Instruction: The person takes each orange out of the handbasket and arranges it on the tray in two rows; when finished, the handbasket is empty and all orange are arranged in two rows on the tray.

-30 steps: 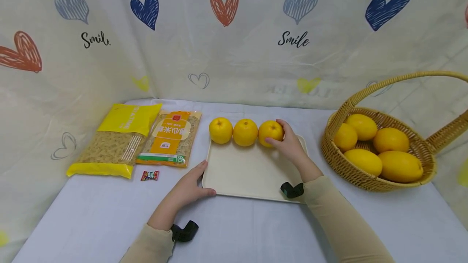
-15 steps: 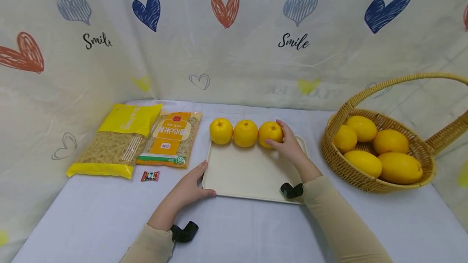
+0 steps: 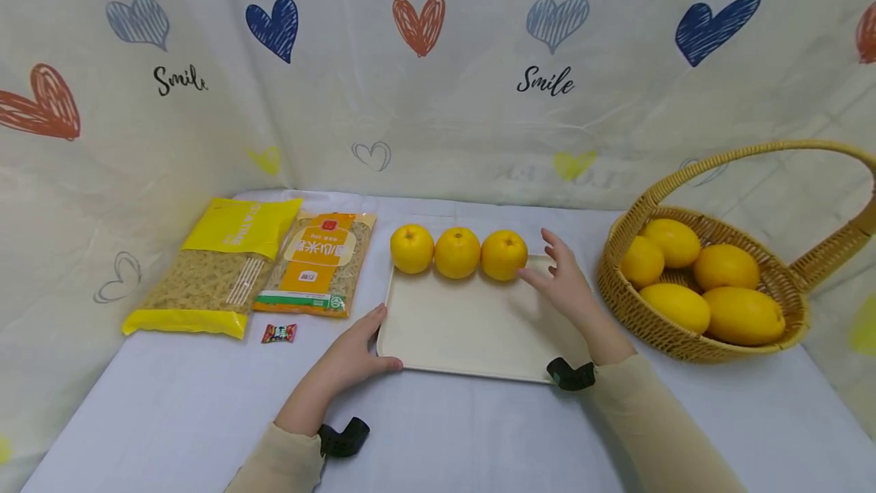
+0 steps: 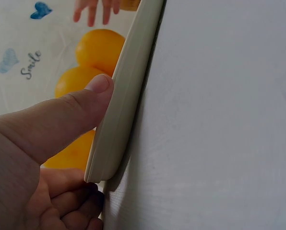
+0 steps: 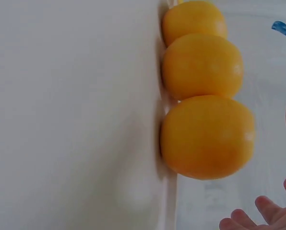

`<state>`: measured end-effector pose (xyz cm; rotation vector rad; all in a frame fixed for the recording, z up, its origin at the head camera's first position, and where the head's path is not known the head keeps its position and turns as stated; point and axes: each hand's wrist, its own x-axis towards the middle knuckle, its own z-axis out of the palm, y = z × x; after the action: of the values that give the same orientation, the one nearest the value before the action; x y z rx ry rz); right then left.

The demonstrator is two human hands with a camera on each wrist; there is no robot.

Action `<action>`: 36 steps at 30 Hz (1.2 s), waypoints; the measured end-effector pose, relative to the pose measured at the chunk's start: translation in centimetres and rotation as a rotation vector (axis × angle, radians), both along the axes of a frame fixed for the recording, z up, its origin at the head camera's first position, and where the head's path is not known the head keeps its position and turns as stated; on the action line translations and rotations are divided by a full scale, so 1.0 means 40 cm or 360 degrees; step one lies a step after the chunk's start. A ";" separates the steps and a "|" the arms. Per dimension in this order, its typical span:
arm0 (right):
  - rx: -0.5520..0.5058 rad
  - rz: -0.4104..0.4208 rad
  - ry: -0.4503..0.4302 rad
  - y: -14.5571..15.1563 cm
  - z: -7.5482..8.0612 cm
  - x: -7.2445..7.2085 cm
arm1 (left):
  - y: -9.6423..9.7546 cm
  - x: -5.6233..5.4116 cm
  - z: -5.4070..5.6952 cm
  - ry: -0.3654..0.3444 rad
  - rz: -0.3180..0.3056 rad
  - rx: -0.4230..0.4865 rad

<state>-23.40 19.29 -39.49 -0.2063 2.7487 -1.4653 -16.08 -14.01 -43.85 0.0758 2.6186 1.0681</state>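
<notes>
Three round oranges stand side by side along the far edge of a cream tray (image 3: pixel 472 329): a left orange (image 3: pixel 412 249), a middle orange (image 3: pixel 457 252) and a right orange (image 3: pixel 504 255). My left hand (image 3: pixel 352 348) holds the tray's near left corner, thumb on the front edge and fingers along the left side. In the left wrist view the thumb (image 4: pixel 99 85) presses the tray's edge. My right hand (image 3: pixel 564 284) hovers over the tray's right side with fingers spread, just right of the right orange. In the right wrist view its fingertips stand apart from the fruit.
At the right a wicker basket (image 3: pixel 691 345) with a tall handle holds several yellow fruits (image 3: pixel 744 316). Left of the tray lie a yellow pasta bag (image 3: pixel 212 268), an orange-labelled food bag (image 3: pixel 318 261) and a small wrapped candy (image 3: pixel 279 333). A heart-printed cloth (image 3: pixel 445 135) hangs behind.
My right hand has let go of the right orange and drawn back to the right, its fingers opening. The left hand keeps its place at the tray's corner, and the oranges stay put.
</notes>
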 end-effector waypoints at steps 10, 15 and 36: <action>0.0083 -0.0077 0.0454 0.148 0.077 0.161 | 0.006 -0.004 0.003 -0.0013 -0.0034 -0.0019; 0.0107 -0.0229 0.0561 0.261 0.085 0.198 | 0.011 -0.007 0.004 0.0002 -0.0049 -0.0021; 0.0557 -0.0028 0.0069 0.452 0.076 0.175 | 0.008 0.007 0.011 0.0004 -0.0028 -0.0053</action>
<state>-16.39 37.37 -36.47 -0.2065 2.9859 -0.9674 -15.81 -13.68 -43.41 0.0924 2.6320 1.0190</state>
